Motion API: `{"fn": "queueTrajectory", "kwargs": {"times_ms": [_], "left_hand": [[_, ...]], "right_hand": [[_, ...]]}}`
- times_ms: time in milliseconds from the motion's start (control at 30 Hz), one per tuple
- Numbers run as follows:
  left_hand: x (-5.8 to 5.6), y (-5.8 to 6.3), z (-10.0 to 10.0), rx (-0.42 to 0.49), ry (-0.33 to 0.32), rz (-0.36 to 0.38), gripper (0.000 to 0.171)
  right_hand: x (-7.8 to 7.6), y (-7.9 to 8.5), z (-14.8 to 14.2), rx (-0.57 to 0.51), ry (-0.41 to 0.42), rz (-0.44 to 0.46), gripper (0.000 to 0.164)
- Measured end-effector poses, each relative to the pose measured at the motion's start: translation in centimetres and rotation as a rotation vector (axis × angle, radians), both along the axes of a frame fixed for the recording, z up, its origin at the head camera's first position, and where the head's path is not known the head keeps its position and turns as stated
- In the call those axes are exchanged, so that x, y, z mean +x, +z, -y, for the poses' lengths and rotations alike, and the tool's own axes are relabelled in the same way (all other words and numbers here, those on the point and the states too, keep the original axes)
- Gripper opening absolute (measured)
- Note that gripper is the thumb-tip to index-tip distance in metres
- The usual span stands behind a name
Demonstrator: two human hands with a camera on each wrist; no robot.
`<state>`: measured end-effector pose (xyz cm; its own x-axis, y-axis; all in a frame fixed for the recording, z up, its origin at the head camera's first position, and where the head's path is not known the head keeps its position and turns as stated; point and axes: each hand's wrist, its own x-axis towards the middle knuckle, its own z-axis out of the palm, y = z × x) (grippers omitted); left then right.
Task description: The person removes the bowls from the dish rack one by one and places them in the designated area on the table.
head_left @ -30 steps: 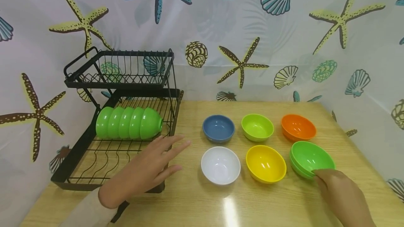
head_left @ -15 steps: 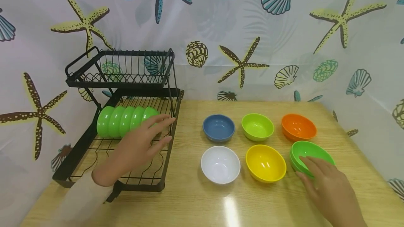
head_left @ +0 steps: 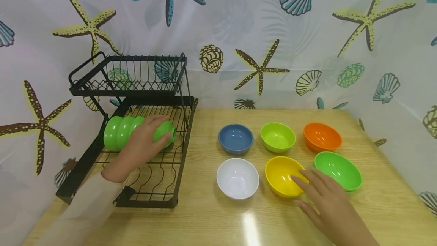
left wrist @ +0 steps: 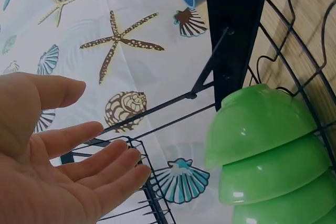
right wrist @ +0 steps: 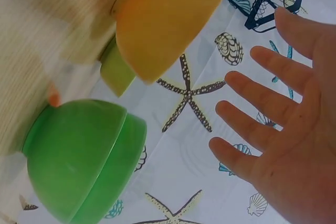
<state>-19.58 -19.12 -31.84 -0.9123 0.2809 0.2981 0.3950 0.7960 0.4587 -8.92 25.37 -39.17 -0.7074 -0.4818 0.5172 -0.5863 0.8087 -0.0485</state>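
Note:
My left hand (head_left: 141, 141) has its fingers spread over a row of green bowls (head_left: 116, 134) standing on edge in the black dish rack (head_left: 175, 185). In the left wrist view this hand's relaxed fingers sit beside the overlapping green bowls (left wrist: 268, 124), with nothing in them. My right hand (head_left: 326, 204), fingers extended, overlaps the near rim of the yellow bowl (head_left: 281, 175) in the head view. Just right of it is a stack of two nested green bowls (head_left: 341, 170). Its fingers appear straight and empty in the right wrist view, apart from the green stack (right wrist: 79, 150).
A white bowl (head_left: 238, 179) stands left of the yellow one. Behind them are a blue bowl (head_left: 235, 138), a lime bowl (head_left: 278, 137) and an orange bowl (head_left: 322, 137). The rack's upper tier (head_left: 129, 93) overhangs its back. A patterned curtain (head_left: 205, 18) closes off the rear.
My left hand has moved up and left, from the rack's right edge onto the green bowls. My right hand has left the nested green bowls' rim and moved left towards the yellow bowl, fingers spreading.

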Motion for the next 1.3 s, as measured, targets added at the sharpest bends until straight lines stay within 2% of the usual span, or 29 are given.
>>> {"fn": "queueTrajectory", "kwargs": {"times_ms": [167,267,367,567,667,867,1000,1233,1300], "left_hand": [[-0.6,-0.4,0.6,-0.024,0.048,0.058,0.064],[-0.9,-0.6,1.0,-0.025,0.058,0.086,0.072],[-1.3,-1.0,1.4,-0.012,0.068,0.114,0.075],[-1.8,-1.7,2.2,-0.029,0.078,0.175,0.073],[-2.1,-1.9,2.4,-0.037,0.076,0.207,0.073],[-2.9,-2.7,2.9,-0.047,0.093,0.283,0.073],[-3.3,-3.0,3.0,-0.071,0.117,0.343,0.071],[-4.1,-3.9,3.6,0.009,0.126,0.378,0.054],[-4.4,-4.2,3.8,0.048,0.126,0.388,0.044]], "right_hand": [[0.0,-0.2,0.9,0.030,0.033,0.003,0.060],[0.0,-0.3,1.3,0.053,0.034,0.026,0.051],[0.0,-0.4,1.5,0.064,0.038,0.037,0.049],[0.3,-0.5,2.0,0.078,0.049,0.088,0.045],[0.5,-0.3,2.3,0.082,0.046,0.118,0.054],[0.5,-0.1,2.5,0.056,0.080,0.090,0.051],[0.6,0.0,2.6,0.069,0.065,0.101,0.055],[0.6,0.0,2.6,0.073,0.056,0.112,0.056],[0.6,-0.1,2.6,0.076,0.057,0.111,0.054]]}}
